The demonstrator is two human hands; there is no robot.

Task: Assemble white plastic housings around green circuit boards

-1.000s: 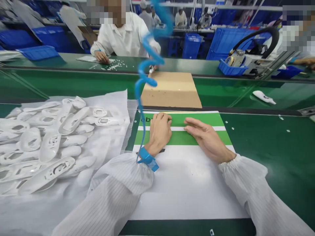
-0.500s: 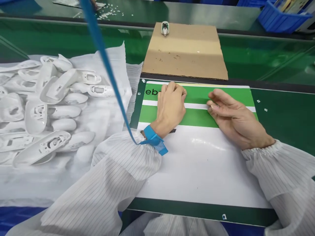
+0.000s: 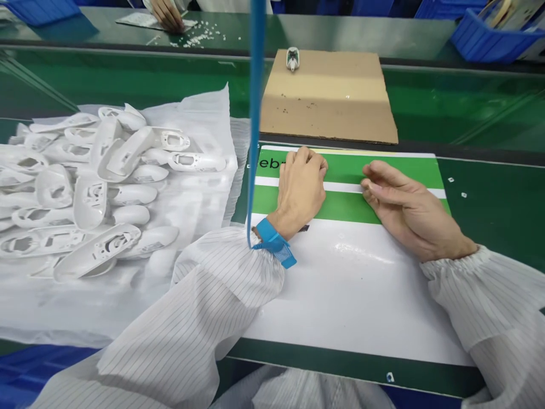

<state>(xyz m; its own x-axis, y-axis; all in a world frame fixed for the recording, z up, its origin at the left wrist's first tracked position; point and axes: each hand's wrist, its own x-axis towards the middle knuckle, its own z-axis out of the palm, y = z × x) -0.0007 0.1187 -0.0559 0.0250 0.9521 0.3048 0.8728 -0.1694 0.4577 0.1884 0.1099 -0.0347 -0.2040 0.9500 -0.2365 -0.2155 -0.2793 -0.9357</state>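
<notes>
From my remote seat, the green workbench (image 3: 489,227) fills the view. On its left side lies a crumpled white wrapping sheet (image 3: 204,130) heaped with white plastic housings (image 3: 93,187), long hollow shells lying across one another.

Just beside the sheet's right edge lies the printed mat (image 3: 353,295), flat on the bench in front of me. It is mostly white, with two green bands and a thin white stripe between them along its far side. Past its far edge, close to it, lies a flat cardboard sheet (image 3: 332,102).

My left hand (image 3: 300,190) rests palm down on the green bands, its fingers curled under at the mat's far edge over some black lettering. I cannot tell whether they hide anything. My right hand (image 3: 404,207) lies on the mat a little to the right, apart from the left. Its fingers are stretched out together towards the white stripe with the thumb laid along them, and I see nothing in its grasp.

A blue wrist strap (image 3: 272,241) circles my left wrist, and its blue cord (image 3: 255,113) rises straight up out of view.

A small white part (image 3: 292,58) sits at the far edge of the cardboard. At the top left, another person's hand (image 3: 164,14) rests on a paper beside scattered white bits.
</notes>
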